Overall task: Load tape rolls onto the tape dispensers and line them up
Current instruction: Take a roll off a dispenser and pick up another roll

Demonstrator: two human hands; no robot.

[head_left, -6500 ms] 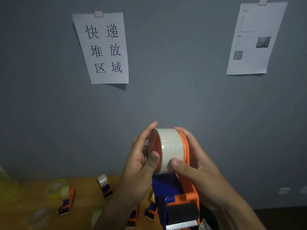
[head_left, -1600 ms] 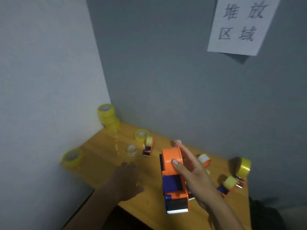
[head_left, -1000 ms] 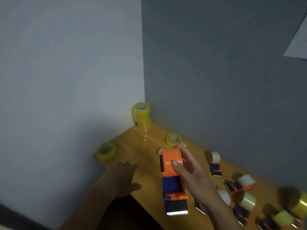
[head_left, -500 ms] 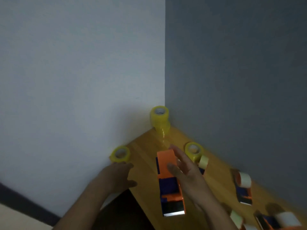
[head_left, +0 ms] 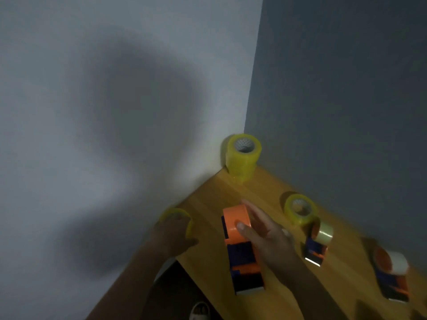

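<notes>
my right hand (head_left: 265, 234) had set the loaded dispenser (head_left: 241, 248) down near the surface's (head_left: 208, 199) left edge, fingers loosening off it. my left hand (head_left: 172, 234) had reached the yellow roll (head_left: 176, 215) at that edge; grip unclear, next load.

Room corner: pale grey-white wall (head_left: 92, 112) on left meets darker blue-grey wall (head_left: 346, 88) on right, vert. seam running down to tabletop. Large soft shadow (head_left: 138, 100) across pale wall, w/ brighter patch near seam. Orange-brown wooden table (head_left: 215, 199) pushed into corner, grain visible, near edge running diag. toward lower left. Dark gap below table edge (head_left: 175, 294); sth pale at bottom, too blurred to tell. Light dim overall.
</notes>
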